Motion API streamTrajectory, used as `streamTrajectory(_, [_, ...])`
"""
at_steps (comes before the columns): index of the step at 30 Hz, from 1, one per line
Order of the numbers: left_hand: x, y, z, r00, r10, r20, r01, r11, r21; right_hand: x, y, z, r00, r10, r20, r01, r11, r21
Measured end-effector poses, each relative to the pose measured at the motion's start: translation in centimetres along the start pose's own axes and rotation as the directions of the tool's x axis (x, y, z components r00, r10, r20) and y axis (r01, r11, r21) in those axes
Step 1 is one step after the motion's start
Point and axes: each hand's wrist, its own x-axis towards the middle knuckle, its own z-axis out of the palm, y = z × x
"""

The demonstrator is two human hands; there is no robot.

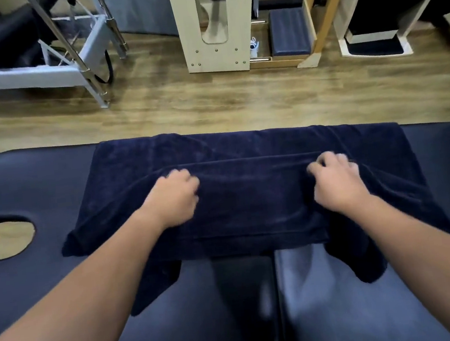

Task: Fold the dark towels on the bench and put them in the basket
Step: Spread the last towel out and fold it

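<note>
The dark towel [248, 195] lies spread across the tabletop [33, 179], its long axis running side to side, from beyond the left hand [175, 196] to beyond the right hand [336, 179]. Each hand has its fingers curled over a raised edge of cloth that runs straight between the two grips; that edge looks pinched in both, though motion blur hides the fingertips, so how firmly is hard to say.

The relation that matters is this: the held edge sits about midway across the towel's short span, with a band of flat cloth lying ahead of the grips, toward the far rim of the tabletop, and the rest of the towel behind them, draping off the near rim in front of the person's legs (two corners hang down there, one below each forearm). The grips are level with each other and evenly spaced about the towel's middle, so neither hand is nearer the work.

I judge the fold to be lengthwise, with the held edge due to travel straight away from the grips to meet the far edge. Because the towel runs out wider than both grips, its outer ends may lag or bunch as the edge goes over.

No basket is in view, so where the folded towel must go cannot be told.
</note>
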Motion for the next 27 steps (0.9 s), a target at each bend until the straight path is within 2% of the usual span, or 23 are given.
streamTrajectory(2, [-2.2,1.9,1.0,0.952,0.080,0.296,-0.086,0.996,0.005,-2.6,-0.5,1.6,0.983,-0.184,-0.014,0.184,0.982,0.034])
streamTrajectory(4, [-4.2,3.0,2.3,0.910,0.087,0.405,-0.115,0.992,0.045,-5.4,-0.4,3.0,0.947,-0.320,0.031,0.319,0.947,0.033])
streamTrajectory(6, [-5.6,3.4,3.8,0.919,0.064,0.389,-0.104,0.991,0.083,-7.7,0.0,4.1,0.934,-0.347,0.089,0.345,0.938,0.035])
streamTrajectory(10, [-6.0,3.7,5.4,0.957,0.041,0.287,-0.084,0.987,0.140,-9.0,0.8,5.0,0.953,-0.266,0.147,0.267,0.964,0.013])
streamTrajectory(12, [-5.8,3.5,5.6,0.964,0.013,0.267,-0.054,0.988,0.147,-8.7,0.8,5.0,0.954,-0.257,0.157,0.250,0.966,0.062])
streamTrajectory(15, [-5.5,3.6,5.7,0.970,-0.066,0.234,0.029,0.987,0.159,-8.1,0.9,4.7,0.978,-0.146,0.147,0.132,0.986,0.099])
streamTrajectory(17, [-5.6,4.1,5.9,0.965,-0.108,0.239,0.066,0.982,0.179,-8.2,0.5,4.8,0.988,-0.081,0.132,0.075,0.996,0.050])
streamTrajectory(21, [-6.6,5.2,5.9,0.952,-0.146,0.268,0.103,0.980,0.167,-9.4,-1.0,5.4,0.991,0.026,0.131,-0.034,0.998,0.058])
streamTrajectory(27, [-10.8,6.3,6.4,0.955,-0.109,0.277,0.083,0.991,0.104,-13.1,-1.3,5.9,0.984,0.060,0.170,-0.069,0.996,0.049])
